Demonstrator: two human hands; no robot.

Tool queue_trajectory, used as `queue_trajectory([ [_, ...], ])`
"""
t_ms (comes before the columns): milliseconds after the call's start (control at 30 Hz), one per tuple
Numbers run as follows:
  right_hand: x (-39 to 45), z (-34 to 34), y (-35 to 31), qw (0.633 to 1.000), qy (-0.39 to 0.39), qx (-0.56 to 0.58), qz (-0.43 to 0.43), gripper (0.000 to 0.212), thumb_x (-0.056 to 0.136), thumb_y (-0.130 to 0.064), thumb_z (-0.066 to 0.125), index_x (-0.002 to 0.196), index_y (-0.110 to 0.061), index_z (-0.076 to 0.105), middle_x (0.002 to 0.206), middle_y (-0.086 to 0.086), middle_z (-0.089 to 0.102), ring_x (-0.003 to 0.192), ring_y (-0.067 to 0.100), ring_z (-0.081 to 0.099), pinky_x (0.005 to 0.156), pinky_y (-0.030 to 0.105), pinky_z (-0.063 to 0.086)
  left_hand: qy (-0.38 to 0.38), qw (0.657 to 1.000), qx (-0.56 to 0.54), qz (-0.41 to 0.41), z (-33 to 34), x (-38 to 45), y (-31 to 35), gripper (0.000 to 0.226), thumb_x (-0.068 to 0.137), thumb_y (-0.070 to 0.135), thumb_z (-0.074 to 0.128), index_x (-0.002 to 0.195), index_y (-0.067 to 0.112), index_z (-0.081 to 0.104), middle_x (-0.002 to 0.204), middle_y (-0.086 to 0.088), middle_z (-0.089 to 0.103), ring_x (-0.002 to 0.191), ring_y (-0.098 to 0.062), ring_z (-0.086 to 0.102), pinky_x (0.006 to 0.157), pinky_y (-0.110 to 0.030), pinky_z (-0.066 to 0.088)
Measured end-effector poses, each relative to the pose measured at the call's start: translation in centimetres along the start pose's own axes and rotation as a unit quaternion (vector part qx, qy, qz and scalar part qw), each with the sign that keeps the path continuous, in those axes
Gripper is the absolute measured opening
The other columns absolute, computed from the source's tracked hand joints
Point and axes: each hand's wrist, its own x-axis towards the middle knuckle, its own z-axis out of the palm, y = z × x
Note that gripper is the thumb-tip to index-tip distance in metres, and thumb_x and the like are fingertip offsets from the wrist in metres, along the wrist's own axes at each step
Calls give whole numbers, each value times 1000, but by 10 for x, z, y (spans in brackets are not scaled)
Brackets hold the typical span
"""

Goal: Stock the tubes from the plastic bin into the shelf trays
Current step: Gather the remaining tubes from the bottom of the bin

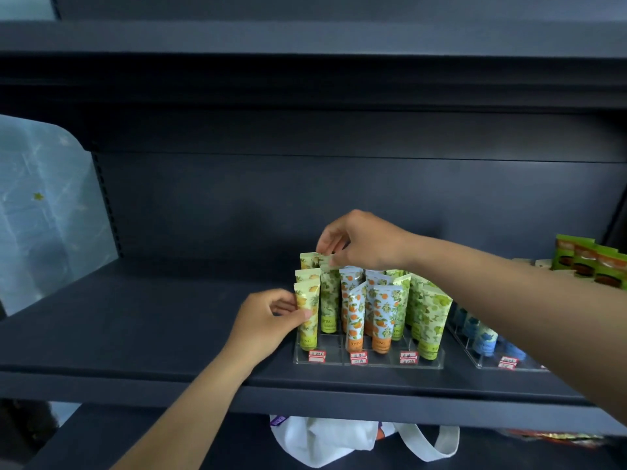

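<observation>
— What's your head view giving you?

— My left hand (271,317) pinches the front yellow tube (307,317) in the clear tray (369,362) on the dark shelf (135,334).

— And your right?

— My right hand (359,242) pinches the top of a rear tube (317,259) in the same left column. Orange tubes (383,317) stand upright beside them.

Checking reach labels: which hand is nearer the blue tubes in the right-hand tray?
Right. The right hand pinches a tube top in the left tray; the left hand sits further left of the blue tubes.
</observation>
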Motion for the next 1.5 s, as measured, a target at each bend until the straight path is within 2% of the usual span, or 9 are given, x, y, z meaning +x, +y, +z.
queue_trajectory([
  [200, 16, 0, 11, 996, -42, -56, 56, 28, 82, -15, 71, 109, -14, 66, 109, -2, 66, 102, 12, 60, 85, 22, 46, 10, 999, -37, -9, 2, -4, -5, 6, 73, 13, 77, 76, 16, 73, 74, 2, 71, 64, 2, 62, 60, -6, 45],
  [467, 28, 11, 14, 992, -52, -103, 57, 21, 82, -15, 71, 103, -13, 67, 100, -6, 63, 96, 10, 58, 75, 19, 39, 20, 999, -39, -12, 1, -3, -10, 8, 74, 17, 77, 81, 17, 73, 79, 4, 72, 74, -4, 65, 63, -6, 46],
  [567, 30, 12, 13, 991, -44, -112, 51, 19, 82, -15, 70, 101, -13, 68, 104, -4, 65, 91, 8, 55, 71, 17, 39, 18, 998, -54, -16, -1, -2, -11, 7, 74, 16, 77, 80, 17, 73, 78, 3, 73, 76, -7, 66, 64, -8, 47],
  [867, 32, 17, 13, 987, -57, -144, 42, 19, 83, -17, 70, 101, -12, 68, 107, -2, 67, 99, 12, 59, 73, 20, 39, 5, 999, -36, -4, 1, -2, -8, 7, 75, 17, 76, 79, 21, 73, 76, 7, 72, 71, -1, 64, 62, -5, 45],
  [1000, 33, 20, 13, 989, -58, -130, 44, 15, 85, -18, 67, 99, -12, 69, 106, -1, 68, 85, 8, 55, 58, 13, 36, 4, 1000, -23, -4, 2, -2, -7, 7, 75, 19, 76, 76, 24, 72, 74, 10, 71, 71, -1, 64, 61, -6, 45],
  [1100, 34, 20, 13, 990, -53, -125, 45, 14, 87, -19, 65, 98, -11, 70, 105, -1, 68, 83, 7, 53, 57, 10, 34, 4, 1000, -22, -4, 2, -2, -6, 8, 75, 18, 77, 75, 25, 72, 73, 10, 71, 70, 2, 63, 61, -5, 45],
  [1233, 33, 17, 12, 989, -60, -126, 44, 17, 89, -18, 63, 102, -10, 70, 109, 0, 67, 86, 7, 53, 58, 12, 36, 4, 1000, -17, -5, 1, -3, -5, 6, 75, 19, 76, 76, 23, 73, 74, 9, 71, 71, 1, 63, 62, -5, 45],
  [1333, 32, 8, 8, 989, -54, -128, 45, 18, 89, -18, 62, 103, -10, 70, 109, 0, 68, 87, 8, 54, 71, 19, 39, 2, 1000, -10, -5, 1, -3, -4, 5, 75, 19, 76, 76, 23, 73, 75, 9, 71, 70, 1, 63, 61, -5, 45],
  [1500, 29, -15, 3, 991, -7, -125, 44, 15, 89, -20, 62, 100, -13, 71, 103, -1, 68, 90, 11, 59, 74, 20, 39, 2, 1000, 13, -2, 1, -1, -3, 5, 75, 21, 76, 78, 22, 73, 76, 7, 71, 70, 1, 63, 62, -7, 44],
])
